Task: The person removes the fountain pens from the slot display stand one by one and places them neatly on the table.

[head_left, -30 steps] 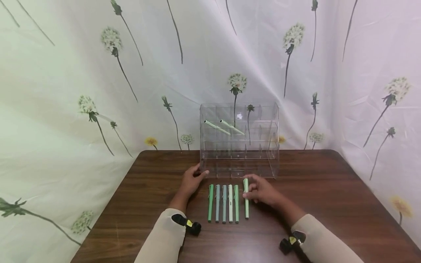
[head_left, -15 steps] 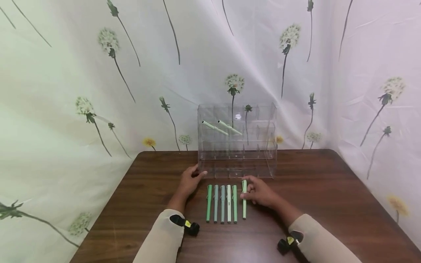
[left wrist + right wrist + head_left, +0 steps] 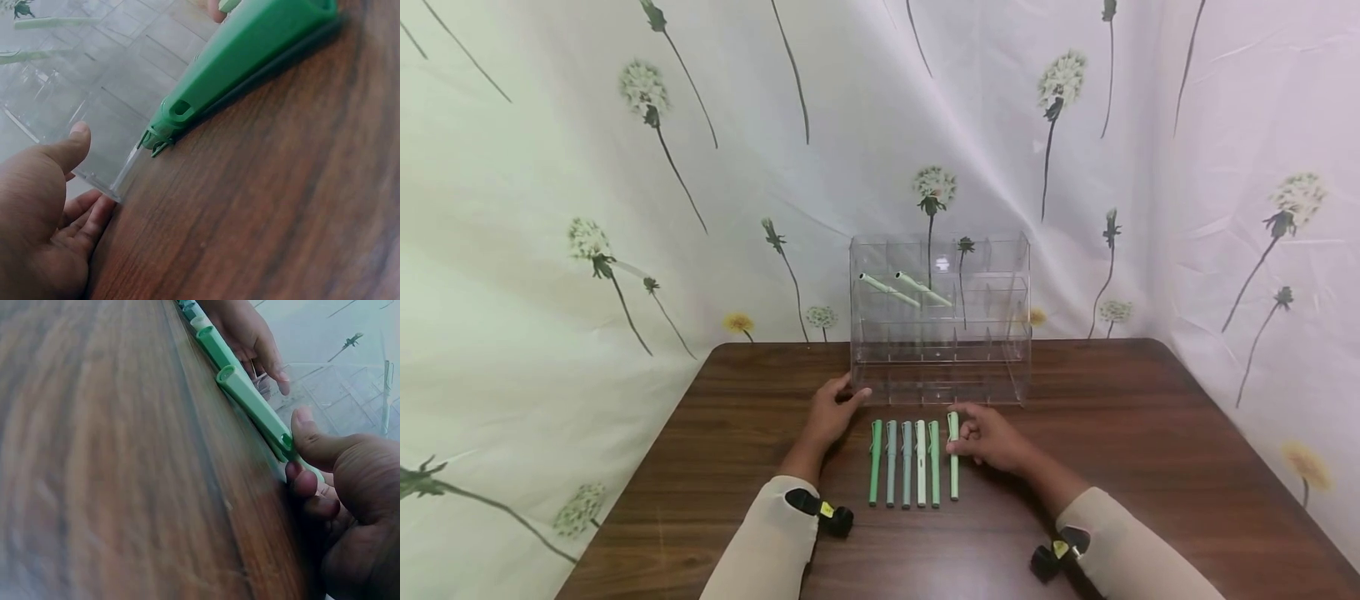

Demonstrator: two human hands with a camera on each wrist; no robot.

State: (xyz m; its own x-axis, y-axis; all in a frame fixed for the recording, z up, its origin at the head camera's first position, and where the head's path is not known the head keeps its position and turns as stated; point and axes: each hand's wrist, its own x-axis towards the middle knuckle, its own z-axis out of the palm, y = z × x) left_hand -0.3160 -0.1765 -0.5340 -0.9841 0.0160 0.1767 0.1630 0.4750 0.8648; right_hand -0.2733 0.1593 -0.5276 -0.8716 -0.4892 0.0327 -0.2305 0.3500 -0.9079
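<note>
My right hand pinches a pale green capped pen between thumb and fingers, its clip end toward the rack. In the right wrist view the thumb lies along the pale green pen. To its left, several pens lie side by side: a green pen, two grey-blue ones, a white pen and a light green pen. At the front left corner of a clear tiered rack, my left hand grips the edge, thumb in front and fingers round the side wall.
Two pale green pens, a left pen and a right pen, lean in an upper tier of the rack. Its tiers have thin dividers. The brown wooden table meets a flower-printed curtain behind. Both wrists wear black cameras.
The pale green pen in my right hand has shifted slightly left, a little closer to the row. The left hand stays at the rack's corner. The head view has moved a little.
</note>
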